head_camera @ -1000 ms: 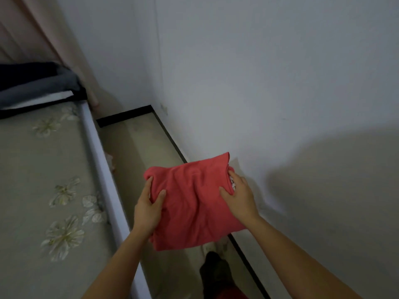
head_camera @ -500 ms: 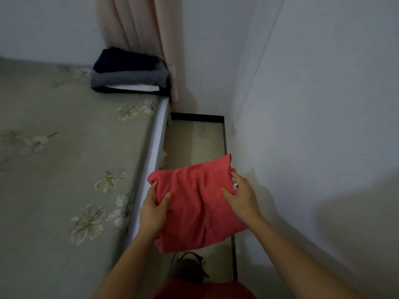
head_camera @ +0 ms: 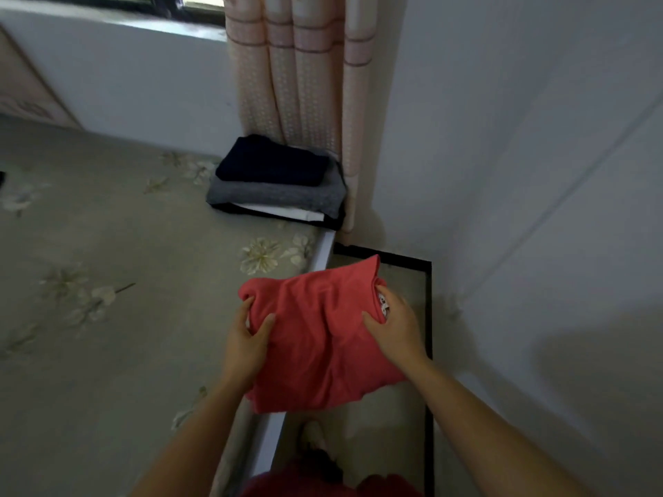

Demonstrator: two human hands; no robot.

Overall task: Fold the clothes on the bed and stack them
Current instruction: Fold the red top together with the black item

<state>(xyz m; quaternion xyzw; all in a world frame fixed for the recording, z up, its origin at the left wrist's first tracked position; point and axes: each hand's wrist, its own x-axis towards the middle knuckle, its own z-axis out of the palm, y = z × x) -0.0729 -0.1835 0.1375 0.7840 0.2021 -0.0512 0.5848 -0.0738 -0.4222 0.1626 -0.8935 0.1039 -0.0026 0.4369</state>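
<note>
Stack of folded clothes now nearer and more central than before, folded red garment held above the bed edge, left hand and right hand gripping opposite sides, thumbs on top.

The left side is being filled by a bed in a grey-green flowered sheet, and a narrow strip of pale floor is being edged by black skirting along the white wall. The corner below the window is being covered by a pink dotted curtain.
</note>
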